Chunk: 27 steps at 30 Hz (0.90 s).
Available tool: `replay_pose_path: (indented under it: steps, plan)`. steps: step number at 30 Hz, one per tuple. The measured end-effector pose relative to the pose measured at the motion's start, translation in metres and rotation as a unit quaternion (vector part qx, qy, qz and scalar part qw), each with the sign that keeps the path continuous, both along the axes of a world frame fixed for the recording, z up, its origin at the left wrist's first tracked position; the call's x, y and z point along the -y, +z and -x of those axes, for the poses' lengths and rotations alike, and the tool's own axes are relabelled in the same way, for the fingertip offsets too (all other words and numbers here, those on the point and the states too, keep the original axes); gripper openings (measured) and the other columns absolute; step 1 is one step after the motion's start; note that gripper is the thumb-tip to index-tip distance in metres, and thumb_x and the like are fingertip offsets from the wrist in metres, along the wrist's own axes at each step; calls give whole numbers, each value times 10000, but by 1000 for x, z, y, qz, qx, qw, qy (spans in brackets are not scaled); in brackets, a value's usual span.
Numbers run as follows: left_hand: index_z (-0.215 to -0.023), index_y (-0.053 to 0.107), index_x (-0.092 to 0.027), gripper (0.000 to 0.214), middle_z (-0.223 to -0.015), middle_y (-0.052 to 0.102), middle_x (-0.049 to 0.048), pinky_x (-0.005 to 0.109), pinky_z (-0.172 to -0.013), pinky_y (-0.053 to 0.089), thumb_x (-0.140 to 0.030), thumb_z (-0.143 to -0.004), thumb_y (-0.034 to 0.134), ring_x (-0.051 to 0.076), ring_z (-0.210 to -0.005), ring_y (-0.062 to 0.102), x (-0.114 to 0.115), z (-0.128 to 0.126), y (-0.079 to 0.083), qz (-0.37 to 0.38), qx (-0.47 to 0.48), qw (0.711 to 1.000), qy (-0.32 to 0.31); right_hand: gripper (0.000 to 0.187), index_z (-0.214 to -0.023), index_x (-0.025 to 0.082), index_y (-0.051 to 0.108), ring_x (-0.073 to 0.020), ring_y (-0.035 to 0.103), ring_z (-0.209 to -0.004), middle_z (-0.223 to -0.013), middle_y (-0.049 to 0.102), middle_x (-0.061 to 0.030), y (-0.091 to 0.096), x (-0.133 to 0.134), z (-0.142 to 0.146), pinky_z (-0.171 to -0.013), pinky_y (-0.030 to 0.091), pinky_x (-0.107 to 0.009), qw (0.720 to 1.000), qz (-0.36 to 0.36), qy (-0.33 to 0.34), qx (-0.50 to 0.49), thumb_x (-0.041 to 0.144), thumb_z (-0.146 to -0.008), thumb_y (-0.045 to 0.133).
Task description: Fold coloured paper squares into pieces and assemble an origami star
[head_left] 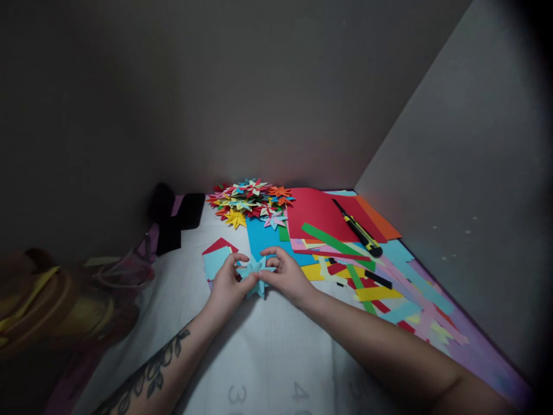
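Observation:
Between my two hands is a light blue folded paper star (256, 267), lifted over the white sheet. My left hand (228, 279) pinches its left side, thumb on the near face. On the other side my right hand (285, 273) grips the star with thumb and bent fingers. Both thumbs come close together at the star's middle. Just beyond my left hand lie light blue paper squares (215, 260) with a red piece (221, 244) under them. A heap of finished folded stars (248, 202) in many colours sits at the back, against the wall.
A yellow and black utility knife (360, 230) rests on red paper sheets (313, 210). Coloured strips and scraps (380, 294) spread along the right side. Black objects (190, 210) lie at back left, near glasses (123, 271) and a blurred brownish container (56, 305). Grey walls enclose the back and right.

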<state>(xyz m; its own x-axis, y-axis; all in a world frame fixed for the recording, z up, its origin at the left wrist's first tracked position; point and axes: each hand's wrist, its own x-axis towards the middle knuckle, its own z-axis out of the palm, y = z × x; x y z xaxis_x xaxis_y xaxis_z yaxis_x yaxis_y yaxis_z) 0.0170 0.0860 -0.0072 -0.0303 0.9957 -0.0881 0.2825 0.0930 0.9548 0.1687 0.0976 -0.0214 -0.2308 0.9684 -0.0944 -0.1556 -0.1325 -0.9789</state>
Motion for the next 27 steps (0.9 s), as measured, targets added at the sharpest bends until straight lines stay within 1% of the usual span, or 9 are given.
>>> replay_pose_path:
  steps: [3, 6, 8, 10, 12, 15, 19, 22, 27]
  plan:
    - [-981, 487, -185, 413, -656, 506, -64, 169, -438, 326, -309, -639, 681, 63, -472, 430, 1, 0, 0, 5, 5, 1000, -21, 409, -974, 197, 512, -61, 448, -459, -578, 463, 99, 1, -1, -2, -440, 357, -175, 1000, 20, 2, 2, 245, -625, 720]
    - [-1020, 457, -188, 439, -561, 458, -95, 172, -450, 324, -300, -652, 668, 75, -459, 439, 3, -2, 1, 42, 66, 996, -37, 396, -948, 195, 497, -64, 465, -448, -590, 485, 94, 2, -2, -3, -427, 373, -176, 999, 27, -41, -21, 261, -625, 716]
    - [-988, 453, -189, 424, -544, 468, -98, 175, -463, 332, -301, -643, 672, 80, -459, 456, 4, -4, 1, 54, 103, 993, -32, 391, -944, 205, 481, -71, 487, -446, -599, 498, 94, 3, -3, -2, -425, 394, -181, 997, 24, -62, -35, 265, -632, 708]
    - [-940, 449, -193, 401, -553, 499, -91, 178, -474, 339, -298, -630, 680, 85, -472, 477, 4, -6, 3, 53, 122, 991, -23, 391, -951, 211, 476, -81, 511, -461, -600, 514, 90, 3, -2, -2, -436, 414, -186, 997, 20, -60, -36, 259, -636, 702]
    - [-912, 441, -195, 379, -569, 525, -81, 179, -484, 345, -281, -628, 677, 90, -492, 496, 4, -5, 4, 44, 114, 992, -30, 410, -978, 209, 480, -95, 545, -497, -639, 565, 69, 4, -2, -3, -461, 444, -200, 998, 25, -38, -30, 250, -634, 699]
    - [-915, 449, -196, 352, -575, 547, -70, 173, -474, 327, -260, -642, 661, 89, -495, 495, 4, -2, 5, 27, 62, 996, -50, 427, -998, 203, 490, -105, 560, -505, -683, 616, 45, 5, -1, -4, -484, 470, -227, 999, 39, -7, -13, 238, -625, 695]
    - [-930, 478, -197, 328, -586, 568, -63, 169, -469, 311, -245, -652, 648, 82, -488, 477, 4, 3, 6, -7, 10, 998, -66, 445, -989, 188, 520, -102, 546, -504, -625, 597, 57, 9, -2, -5, -489, 447, -214, 999, 30, 10, 23, 200, -585, 706]
    - [-931, 491, -197, 322, -589, 575, -59, 170, -464, 309, -248, -653, 647, 86, -488, 476, 4, 5, 7, -11, -10, 997, -82, 439, -985, 184, 533, -101, 539, -508, -610, 589, 58, 11, -2, -5, -471, 417, -195, 999, 21, 28, 41, 178, -577, 694]
    - [-937, 463, -203, 377, -619, 589, -54, 177, -475, 342, -262, -629, 671, 98, -500, 520, 4, 0, 5, 1, 48, 997, -60, 383, -900, 206, 463, -85, 492, -441, -568, 558, 82, 12, 0, -1, -418, 373, -173, 999, 33, -21, 17, 173, -577, 668]
